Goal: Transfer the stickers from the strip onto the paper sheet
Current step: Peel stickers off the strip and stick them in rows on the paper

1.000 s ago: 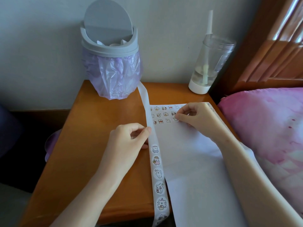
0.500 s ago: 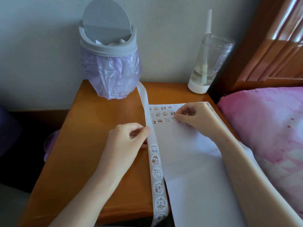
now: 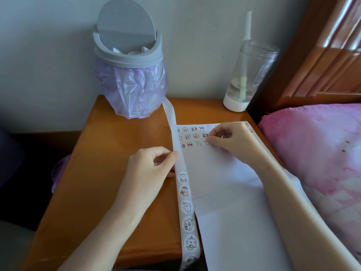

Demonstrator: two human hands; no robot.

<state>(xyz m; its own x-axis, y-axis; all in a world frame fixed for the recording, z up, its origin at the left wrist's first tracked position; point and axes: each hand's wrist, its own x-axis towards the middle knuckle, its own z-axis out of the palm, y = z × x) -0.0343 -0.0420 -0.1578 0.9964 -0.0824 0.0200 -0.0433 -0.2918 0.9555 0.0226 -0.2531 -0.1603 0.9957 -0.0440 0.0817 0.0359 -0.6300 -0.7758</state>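
Strip (image 3: 184, 192): narrow white backing tape, lies on the table (image 3: 109, 173) along the left edge of the paper sheet (image 3: 224, 182). Runs from beside the bin (image 3: 130, 75) at the far side to over the near table edge.
Strip stickers (image 3: 187, 224): round cartoon ones on the near part only; the far part is bare backing.
Paper sheet: white, flat, right half of the table, near end hangs past the edge.
Placed stickers (image 3: 190, 136): three rows across the far end of the sheet.
Left hand (image 3: 150, 169): thumb and forefinger pinch the strip's left edge just beyond the farthest remaining sticker; other fingers curled under.
Right hand (image 3: 232, 141): fingers curled, thumb and forefinger tips together on the end sticker (image 3: 206, 142) of the third row. Looks like a pinch as it is set down; can't tell if it is fully stuck.
Handling, strip: judged very light, limp and slick-faced, so it will slide or curl unless pinned. Hold by the bare backing next to the next sticker.
Handling, stickers: thin, flimsy, tacky underneath, likely to fold onto themselves. Lift by an edge with a fingertip and touch the glue side little.
Handling, sheet: light and easily shifted or creased; the resting right forearm helps pin it.
Rest: clear bottle (image 3: 248, 75) far right, pink bedding (image 3: 322, 153) to the right.
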